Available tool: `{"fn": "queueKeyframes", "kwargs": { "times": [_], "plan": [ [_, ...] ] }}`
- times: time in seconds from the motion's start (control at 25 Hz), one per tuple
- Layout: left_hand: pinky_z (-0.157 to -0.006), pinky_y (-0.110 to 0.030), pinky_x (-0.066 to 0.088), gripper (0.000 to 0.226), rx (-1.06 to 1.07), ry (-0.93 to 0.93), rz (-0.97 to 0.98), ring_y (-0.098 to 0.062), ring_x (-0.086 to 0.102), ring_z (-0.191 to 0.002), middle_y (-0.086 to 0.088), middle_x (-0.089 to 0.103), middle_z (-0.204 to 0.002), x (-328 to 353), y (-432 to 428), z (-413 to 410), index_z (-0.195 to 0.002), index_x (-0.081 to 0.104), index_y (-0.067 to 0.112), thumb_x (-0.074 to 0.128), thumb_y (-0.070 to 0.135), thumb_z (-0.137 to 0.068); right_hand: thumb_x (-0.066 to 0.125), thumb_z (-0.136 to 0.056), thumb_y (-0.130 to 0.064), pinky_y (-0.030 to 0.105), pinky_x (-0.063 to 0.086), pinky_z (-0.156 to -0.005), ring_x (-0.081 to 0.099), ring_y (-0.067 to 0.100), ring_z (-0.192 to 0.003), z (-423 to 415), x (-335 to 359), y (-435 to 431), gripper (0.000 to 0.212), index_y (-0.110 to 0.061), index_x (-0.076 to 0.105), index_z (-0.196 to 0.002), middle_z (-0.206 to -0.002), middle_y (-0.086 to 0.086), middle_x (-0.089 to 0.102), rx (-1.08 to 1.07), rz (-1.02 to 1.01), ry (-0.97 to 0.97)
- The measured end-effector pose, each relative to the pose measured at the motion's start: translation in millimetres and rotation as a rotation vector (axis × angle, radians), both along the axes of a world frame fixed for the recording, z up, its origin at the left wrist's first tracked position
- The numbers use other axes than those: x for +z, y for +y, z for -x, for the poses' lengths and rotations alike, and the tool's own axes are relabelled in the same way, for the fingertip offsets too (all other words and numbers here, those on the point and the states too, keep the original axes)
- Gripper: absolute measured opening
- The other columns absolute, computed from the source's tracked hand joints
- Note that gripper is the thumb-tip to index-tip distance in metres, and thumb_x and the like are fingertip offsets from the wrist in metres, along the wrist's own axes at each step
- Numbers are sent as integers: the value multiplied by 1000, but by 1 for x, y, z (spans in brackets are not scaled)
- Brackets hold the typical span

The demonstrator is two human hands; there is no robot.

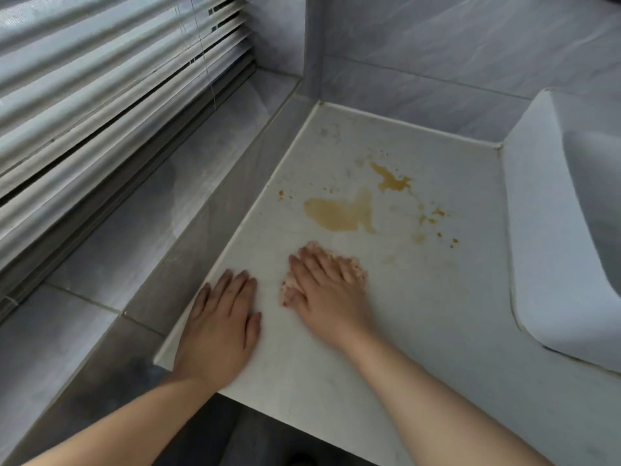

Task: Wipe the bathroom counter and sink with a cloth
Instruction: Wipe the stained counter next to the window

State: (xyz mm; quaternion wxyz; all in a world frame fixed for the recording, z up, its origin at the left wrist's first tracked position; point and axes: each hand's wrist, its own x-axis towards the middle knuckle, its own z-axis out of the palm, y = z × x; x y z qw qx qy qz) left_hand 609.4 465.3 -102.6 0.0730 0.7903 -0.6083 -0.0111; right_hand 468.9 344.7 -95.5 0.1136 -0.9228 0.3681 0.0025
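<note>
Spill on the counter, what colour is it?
The spill is yellowish brown, clearest in the head view.

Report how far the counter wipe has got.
Done: nothing visibly wiped yet. In hand: right hand presses the cloth flat on the counter, just short of the brown spill; left hand rests flat nearby. Left: the spill, its splatters, and the sink.

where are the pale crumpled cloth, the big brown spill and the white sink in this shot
pale crumpled cloth (353, 262), head view, its exposed far edge
large brown liquid spill (336, 213), head view, middle of the biggest puddle
white sink (537, 213), head view, its flat left rim
</note>
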Motion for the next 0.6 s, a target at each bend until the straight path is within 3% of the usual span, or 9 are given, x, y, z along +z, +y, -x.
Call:
{"fn": "queueKeyframes", "kwargs": {
  "times": [0.12, 0.2, 0.28, 0.36, 0.4, 0.44, 0.6],
  "plan": [
    [-111, -40, 22, 61, 98, 99, 31, -31, 38, -132, -12, 54, -130, 9, -30, 0, -123, 54, 5, 28, 41, -81, -4, -74, -54, 39, 8, -115, 11, 13, -145, 70, -7, -47, 85, -24, 25, -148, -157, -5, 20, -341, 56, 25],
    [-115, -35, 9, 68, 124, 156, 10, -24, 13, -142, -6, 30, -150, 13, -59, 3, -140, 35, 11, 25, 49, -85, 2, -81, -51, 40, 9, -116, 11, 14, -145, 92, -6, -63, 76, -22, 24, -149, -157, -3, 20, -578, 67, 67],
    [-115, -32, -2, 71, 142, 113, -64, -18, -4, -143, -1, 7, -157, 11, -77, 6, -147, 14, 15, 20, 55, -88, 17, -85, -45, 43, 21, -113, 28, 20, -141, 91, -6, -42, 69, -16, 39, -143, -151, 5, 35, -538, 114, 57],
    [-115, -33, -6, 81, 163, 38, -104, -16, -8, -143, 0, -1, -157, 5, -83, 8, -148, 5, 16, 4, 58, -79, 29, -85, -41, 43, 31, -105, 49, 27, -128, 99, -13, -23, 60, -10, 56, -129, -136, 9, 55, -362, 153, 29],
    [-114, -34, -8, 86, 166, 8, -115, -16, -8, -143, 0, -2, -157, 4, -82, 8, -148, 4, 16, -3, 58, -74, 29, -85, -41, 41, 27, -103, 51, 27, -126, 110, -13, -27, 60, -9, 58, -128, -134, 10, 56, -325, 168, 28],
    [-113, -34, -9, 90, 167, -5, -124, -17, -9, -143, 0, -2, -157, 3, -81, 8, -148, 3, 16, -8, 59, -69, 27, -86, -42, 40, 22, -104, 46, 26, -130, 123, -11, -43, 62, -9, 54, -132, -138, 10, 52, -366, 160, 38],
    [-113, -35, -10, 93, 172, -11, -103, -16, -9, -143, 0, -1, -157, 2, -83, 10, -148, 4, 16, -10, 60, -67, 22, -98, -40, 42, 7, -117, 8, 23, -146, 139, -4, -138, 59, -10, 18, -149, -157, 10, 17, -856, 54, 82]
  ]
}}
